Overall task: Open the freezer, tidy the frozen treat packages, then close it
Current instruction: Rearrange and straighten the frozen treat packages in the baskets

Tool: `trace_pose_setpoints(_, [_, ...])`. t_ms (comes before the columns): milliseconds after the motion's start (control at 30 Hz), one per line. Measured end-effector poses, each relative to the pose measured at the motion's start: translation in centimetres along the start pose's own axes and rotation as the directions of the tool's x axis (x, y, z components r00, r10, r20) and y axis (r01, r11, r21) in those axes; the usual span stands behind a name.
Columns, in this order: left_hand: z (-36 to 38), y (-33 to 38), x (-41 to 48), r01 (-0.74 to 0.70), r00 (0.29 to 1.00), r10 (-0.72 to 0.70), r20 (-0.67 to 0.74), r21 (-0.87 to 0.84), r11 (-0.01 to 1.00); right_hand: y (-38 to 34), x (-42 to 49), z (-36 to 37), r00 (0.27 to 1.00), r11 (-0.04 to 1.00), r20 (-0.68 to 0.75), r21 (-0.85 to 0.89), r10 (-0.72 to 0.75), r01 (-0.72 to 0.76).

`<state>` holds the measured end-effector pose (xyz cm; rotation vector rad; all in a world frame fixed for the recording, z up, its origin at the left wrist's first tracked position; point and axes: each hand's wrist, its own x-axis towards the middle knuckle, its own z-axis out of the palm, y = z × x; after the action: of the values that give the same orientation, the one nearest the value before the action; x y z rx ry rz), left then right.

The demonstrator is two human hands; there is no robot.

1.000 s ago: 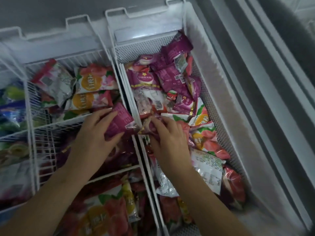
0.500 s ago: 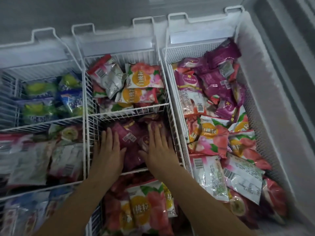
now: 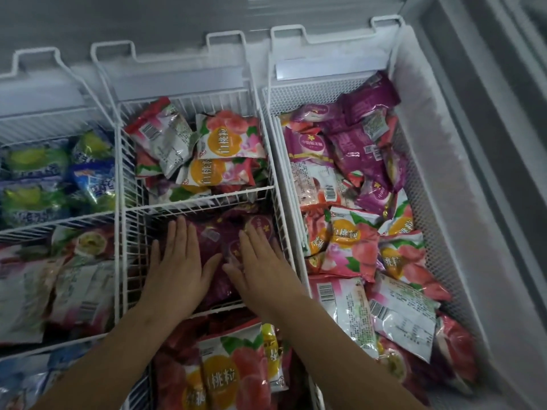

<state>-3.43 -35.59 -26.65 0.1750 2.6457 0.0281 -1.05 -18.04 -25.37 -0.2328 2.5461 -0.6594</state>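
The chest freezer stands open with white wire baskets inside. My left hand (image 3: 177, 261) and my right hand (image 3: 257, 261) lie flat, palms down, fingers together, on dark purple treat packages (image 3: 220, 241) in the middle compartment of the centre basket (image 3: 204, 196). Neither hand grips a package. Pink peach packages (image 3: 228, 137) fill the compartment behind. More peach packages (image 3: 225, 374) lie in the compartment nearest me, between my forearms. The right basket (image 3: 414, 179) holds purple packages (image 3: 358, 149) at the back and pink and white ones (image 3: 355, 244) in front, piled loosely.
The left basket (image 3: 59, 220) holds blue and green packages (image 3: 56, 176) at the back and pale ones (image 3: 62, 279) in front. The frosted freezer wall (image 3: 461, 184) and its grey rim (image 3: 503, 119) run along the right. Basket handles (image 3: 226, 37) stand up at the back.
My hands moved from the divider between the centre and right baskets into the centre basket, put the purple packages down and flattened onto them. The view swung left.
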Motion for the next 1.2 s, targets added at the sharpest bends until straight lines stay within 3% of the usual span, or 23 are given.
trace_pose_setpoints(67, [-1.3, 2.2, 0.0, -0.197, 0.967, 0.179, -0.18, -0.087, 0.977, 1.0, -1.0, -2.2, 0.971, 0.995, -0.234, 0.086, -0.038, 0.059])
trace_pose_setpoints(167, [-3.6, 7.2, 1.3, -0.511, 0.809, 0.394, -0.435, -0.191, 0.838, 4.4, -1.8, -6.2, 0.849, 0.988, -0.528, 0.139, 0.016, 0.068])
trace_pose_setpoints(267, [-5.9, 12.9, 4.5, -0.639, 0.697, 0.457, -0.552, -0.189, 0.746, 9.6, -1.5, -10.0, 0.753, 0.978, -0.629, 0.183, 0.191, -0.096])
trace_pose_setpoints(367, [-8.0, 17.2, 9.1, -0.607, 0.713, 0.445, -0.543, -0.159, 0.779, 14.3, -0.6, -12.6, 0.697, 0.947, -0.642, 0.19, 0.32, -0.26])
trace_pose_setpoints(500, [-9.2, 20.0, 15.5, -0.472, 0.817, 0.45, -0.359, 0.029, 0.881, 18.1, 0.8, -13.7, 0.733, 0.914, -0.556, 0.149, 0.393, -0.377])
trace_pose_setpoints(567, [-9.0, 20.2, 17.2, -0.385, 0.887, 0.394, -0.242, 0.085, 0.919, 19.0, 1.2, -13.3, 0.743, 0.906, -0.535, 0.116, 0.402, -0.407])
trace_pose_setpoints(667, [-8.4, 20.0, 17.7, -0.345, 0.907, 0.372, -0.196, 0.158, 0.925, 19.5, 1.0, -12.2, 0.734, 0.925, -0.586, 0.075, 0.343, -0.372])
trace_pose_setpoints(867, [-7.0, 19.8, 14.5, -0.376, 0.882, 0.413, -0.228, 0.19, 0.907, 19.9, 0.1, -10.0, 0.847, 0.954, -0.448, 0.047, 0.284, -0.296])
trace_pose_setpoints(1033, [-7.2, 19.3, 10.9, -0.394, 0.845, 0.434, -0.312, 0.184, 0.9, 18.6, -1.7, -10.1, 0.808, 0.94, -0.492, 0.072, 0.324, -0.333])
trace_pose_setpoints(1200, [-7.9, 13.6, 4.9, -0.328, 0.78, 0.287, -0.556, 0.028, 0.944, 12.7, -2.7, -9.6, 0.773, 0.975, -0.598, 0.19, 0.211, -0.119])
